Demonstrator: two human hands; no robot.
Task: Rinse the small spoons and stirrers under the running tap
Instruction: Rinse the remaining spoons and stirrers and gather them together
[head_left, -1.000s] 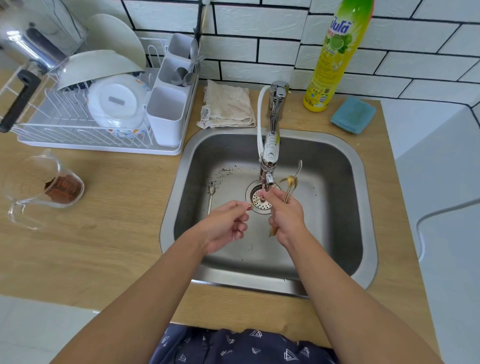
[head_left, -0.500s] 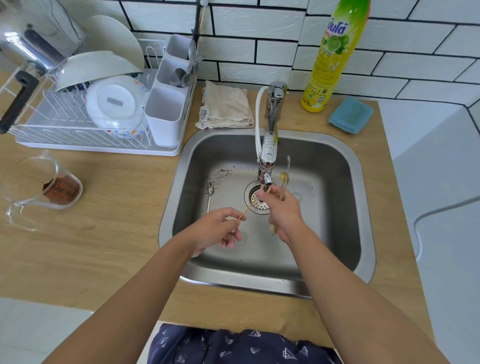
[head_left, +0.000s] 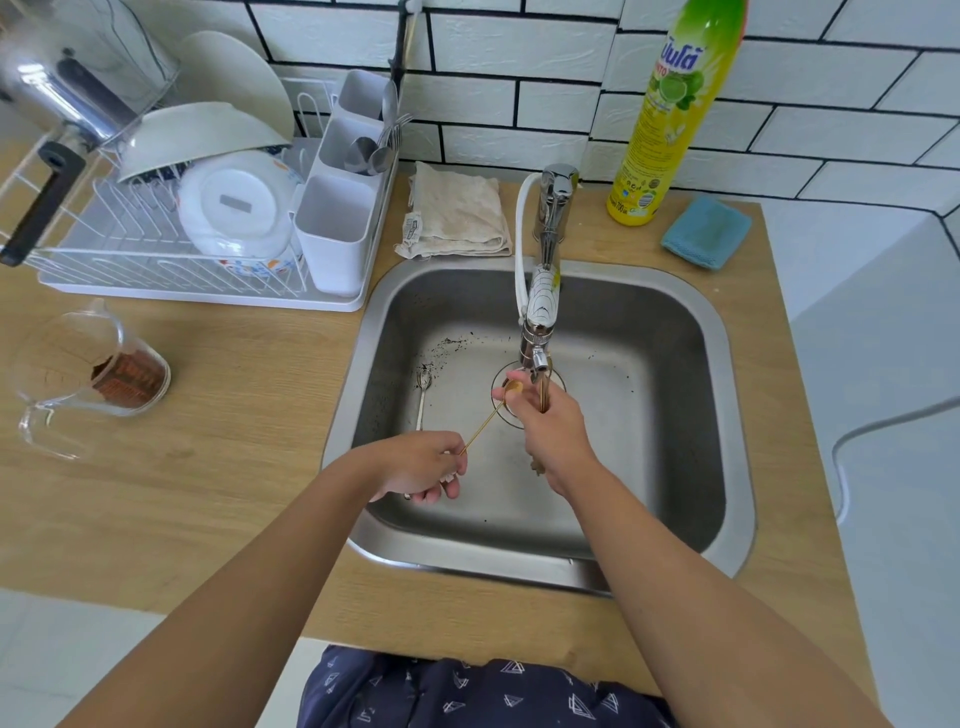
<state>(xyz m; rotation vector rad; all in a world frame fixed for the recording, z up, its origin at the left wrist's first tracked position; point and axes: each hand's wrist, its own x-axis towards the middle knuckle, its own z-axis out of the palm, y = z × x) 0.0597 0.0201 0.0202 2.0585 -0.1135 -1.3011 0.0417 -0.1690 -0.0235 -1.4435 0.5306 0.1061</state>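
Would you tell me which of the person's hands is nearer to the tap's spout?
The right hand is nearer: its fingers reach just under the tap's spout, gripping utensils. The left hand sits lower left, holding the thin gold spoon by its handle end.

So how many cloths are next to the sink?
2. A beige folded cloth lies behind the sink, left of the tap. A small blue cloth lies at the back right, beside the yellow bottle. No others show.
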